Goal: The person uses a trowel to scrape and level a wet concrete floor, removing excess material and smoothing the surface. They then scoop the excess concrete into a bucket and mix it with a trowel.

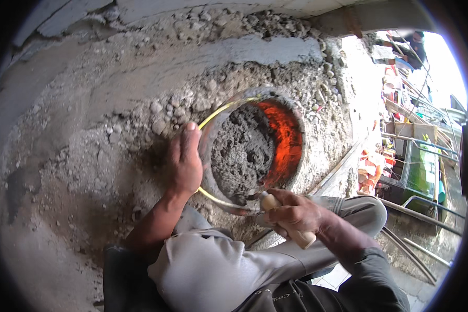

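Observation:
A round bucket [286, 143] with an orange inner wall and a yellow rim stands in front of me. Wet grey mortar [242, 148] fills much of it, heaped toward its left side. My left hand [186, 161] is on the bucket's left rim, fingers close together and pointing away from me; the thumb is hard to make out. At the near right rim, my right hand [298, 214] is wrapped round the pale wooden handle of a trowel [304, 239]. A bit of dark metal shows at the handle's front end; the blade cannot be seen.
Rubble and gravel [177, 112] surround the bucket on dusty ground. A concrete beam [374, 20] crosses the far right. Metal bars [418, 216], a green panel [424, 166] and mixed clutter lie beyond the ledge at right. My bent knee [366, 213] is close to my right hand.

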Demonstrator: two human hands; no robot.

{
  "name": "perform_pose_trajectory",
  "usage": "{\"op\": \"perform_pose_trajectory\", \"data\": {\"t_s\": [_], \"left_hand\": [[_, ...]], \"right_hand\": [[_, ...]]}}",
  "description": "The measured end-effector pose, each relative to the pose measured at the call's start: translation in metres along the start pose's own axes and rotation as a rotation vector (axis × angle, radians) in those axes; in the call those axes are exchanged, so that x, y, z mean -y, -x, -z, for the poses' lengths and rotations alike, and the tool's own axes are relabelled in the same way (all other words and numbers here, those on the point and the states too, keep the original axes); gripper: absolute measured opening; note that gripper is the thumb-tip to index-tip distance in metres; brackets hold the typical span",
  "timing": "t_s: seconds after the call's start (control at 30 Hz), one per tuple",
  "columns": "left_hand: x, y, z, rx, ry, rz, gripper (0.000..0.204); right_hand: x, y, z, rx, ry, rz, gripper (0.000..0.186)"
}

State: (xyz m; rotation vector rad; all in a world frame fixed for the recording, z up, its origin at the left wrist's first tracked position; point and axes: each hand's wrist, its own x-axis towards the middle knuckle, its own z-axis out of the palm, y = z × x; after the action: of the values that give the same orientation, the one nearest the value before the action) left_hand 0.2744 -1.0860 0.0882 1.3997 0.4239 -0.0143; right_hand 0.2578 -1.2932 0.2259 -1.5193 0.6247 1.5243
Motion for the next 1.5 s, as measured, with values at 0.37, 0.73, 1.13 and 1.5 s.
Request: {"op": "perform_pose_trajectory", "data": {"t_s": [0.37, 0.73, 1.13, 1.5], "left_hand": [[0.005, -0.001, 0.014, -0.042, 0.042, 0.214, 0.050], [0.025, 0.006, 0.016, -0.036, -0.031, 0.198, 0.060], [0.000, 0.013, 0.012, -0.089, -0.203, 0.245, 0.057], [0.015, 0.001, 0.044, -0.027, -0.485, 0.390, 0.064]], "right_hand": [[0.044, 0.087, 0.075, 0.035, 0.286, 0.038, 0.047], [0.004, 0.049, 0.092, -0.186, 1.382, 0.092, 0.023], [0.023, -0.019, 0.131, -0.011, 1.820, 0.222, 0.034], [0.066, -0.115, 0.501, -0.977, 1.105, 0.265, 0.028]]}}
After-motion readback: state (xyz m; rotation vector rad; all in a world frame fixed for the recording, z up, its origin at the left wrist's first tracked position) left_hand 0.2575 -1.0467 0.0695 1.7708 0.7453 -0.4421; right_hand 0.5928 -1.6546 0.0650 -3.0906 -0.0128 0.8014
